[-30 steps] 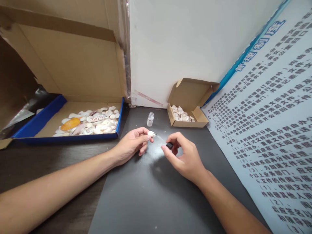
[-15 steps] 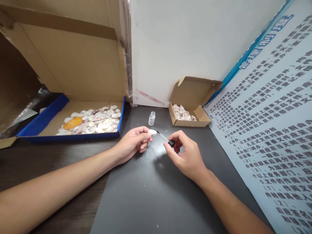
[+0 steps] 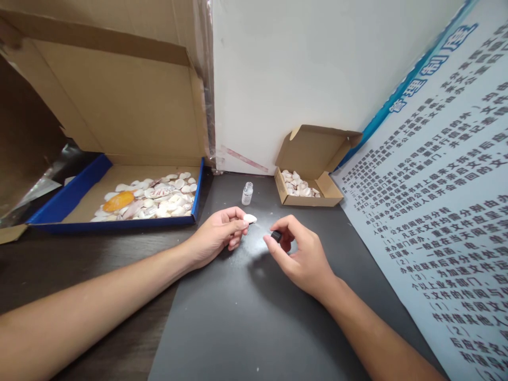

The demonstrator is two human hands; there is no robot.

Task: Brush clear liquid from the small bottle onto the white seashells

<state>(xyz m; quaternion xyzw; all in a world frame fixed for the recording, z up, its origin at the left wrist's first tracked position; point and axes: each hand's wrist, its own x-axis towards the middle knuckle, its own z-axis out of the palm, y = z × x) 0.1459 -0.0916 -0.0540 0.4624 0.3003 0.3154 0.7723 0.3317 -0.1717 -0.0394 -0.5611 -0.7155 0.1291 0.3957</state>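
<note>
My left hand (image 3: 216, 236) pinches a small white shell (image 3: 250, 218) between thumb and fingers, just above the dark mat (image 3: 254, 317). My right hand (image 3: 304, 256) holds a small black cap (image 3: 276, 236) with a thin brush whose tip points at the shell. A small clear bottle (image 3: 247, 193) stands open behind the hands, uncapped. To the left, a wide blue-edged cardboard box (image 3: 119, 225) holds several pale shells and one orange shell (image 3: 118, 200).
A small brown cardboard box (image 3: 313, 201) with several shells sits at the back right, lid up. A large printed poster (image 3: 436, 211) leans along the right side. A white wall panel (image 3: 301, 69) rises behind. Dark wooden tabletop (image 3: 59, 264) lies under my left forearm.
My right hand drew back toward me a little and the brush tip came onto the shell's edge. My left hand kept the shell nearly in place.
</note>
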